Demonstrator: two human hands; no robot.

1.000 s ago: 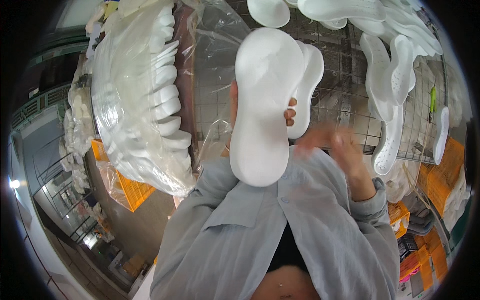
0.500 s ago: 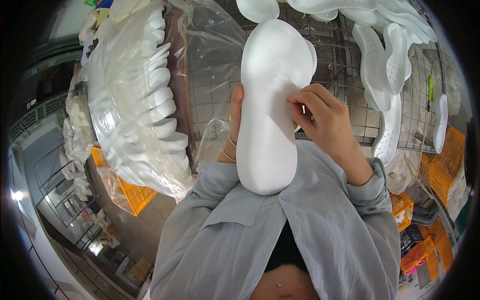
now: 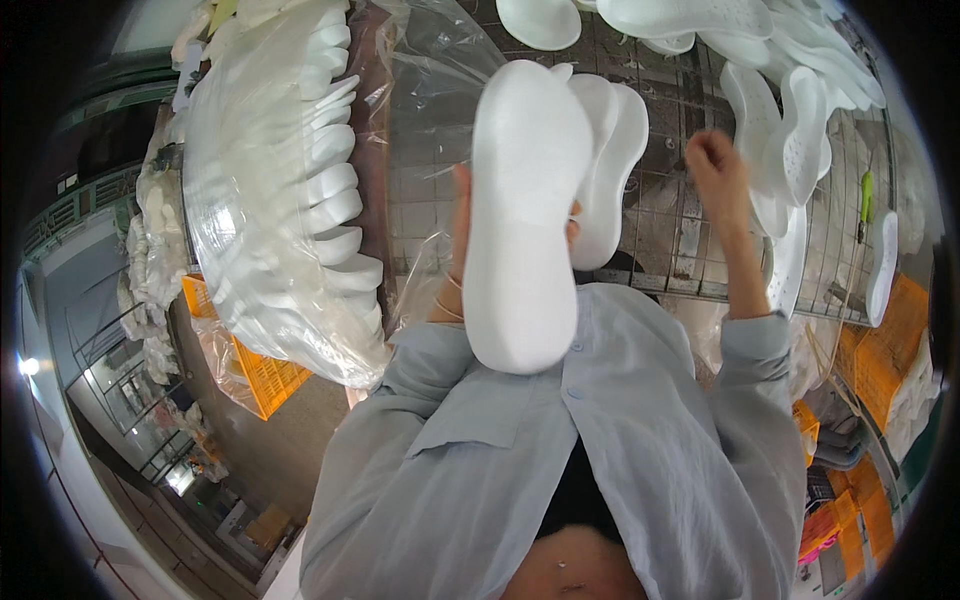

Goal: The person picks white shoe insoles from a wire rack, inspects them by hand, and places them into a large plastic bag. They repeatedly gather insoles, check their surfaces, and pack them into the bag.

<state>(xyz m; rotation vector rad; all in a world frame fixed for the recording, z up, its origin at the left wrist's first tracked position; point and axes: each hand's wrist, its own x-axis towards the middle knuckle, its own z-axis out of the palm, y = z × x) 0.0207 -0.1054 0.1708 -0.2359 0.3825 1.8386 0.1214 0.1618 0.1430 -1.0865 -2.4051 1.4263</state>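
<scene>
A white foam insole stands lengthwise in front of my chest, its smooth face toward me. My left hand is closed around it from behind; fingertips show past its right edge and most of the palm is hidden. Just behind it are more white insoles, partly covered; I cannot tell whether the left hand also holds them. My right hand is raised over the wire rack, apart from the insole, near other insoles on the right. Its fingers are curled and slightly blurred; whatever they may hold is hidden.
At left, a clear plastic bag bulges with stacked white insoles. Loose perforated insoles lie across the wire rack. A green-handled tool is at the rack's right side. Orange crates stand at lower right, another at lower left.
My right hand has left the insole's right edge and moved right and up. The held insole has shifted slightly left, showing more of the insoles behind it.
</scene>
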